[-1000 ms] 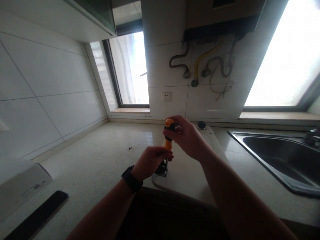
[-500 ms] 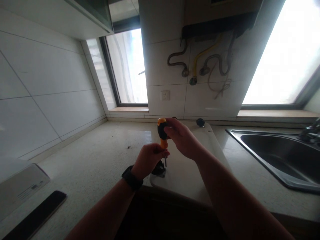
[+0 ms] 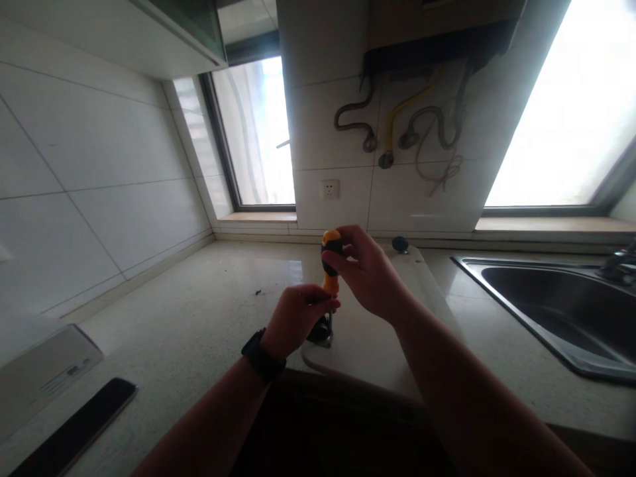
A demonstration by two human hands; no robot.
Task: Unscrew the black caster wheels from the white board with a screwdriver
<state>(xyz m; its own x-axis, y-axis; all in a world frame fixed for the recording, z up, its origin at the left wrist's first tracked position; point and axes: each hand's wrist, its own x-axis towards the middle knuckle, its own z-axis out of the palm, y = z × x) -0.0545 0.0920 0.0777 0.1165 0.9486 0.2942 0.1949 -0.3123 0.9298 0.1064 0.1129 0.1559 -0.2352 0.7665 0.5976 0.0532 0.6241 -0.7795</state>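
the person's right hand point(image 3: 368, 273) is clamped around the handle of a screwdriver point(image 3: 331, 246), orange and black, which stands almost upright over the near left corner of a white board point(image 3: 377, 344). the left hand point(image 3: 298, 311), just below and to the left, has its fingers closed about the top of the shaft point(image 3: 330, 322), right under the handle. so both hands are on the one tool, close together. the shaft runs down beside a dark wheel point(image 3: 318, 330) mounted at that corner; whether the tip sits in a screw is too small to tell. a second wheel point(image 3: 400, 244) stands at the board's far right corner. the board lies on a pale speckled tabletop point(image 3: 209, 311), between a box point(image 3: 54, 371) and a phone point(image 3: 74, 430) well off to the left and a metal sink point(image 3: 539, 305) to the right. a black watch point(image 3: 263, 354) circles the left wrist. on the tiled wall behind, an outlet point(image 3: 330, 189) sits below and left of a yellow hose point(image 3: 391, 126).
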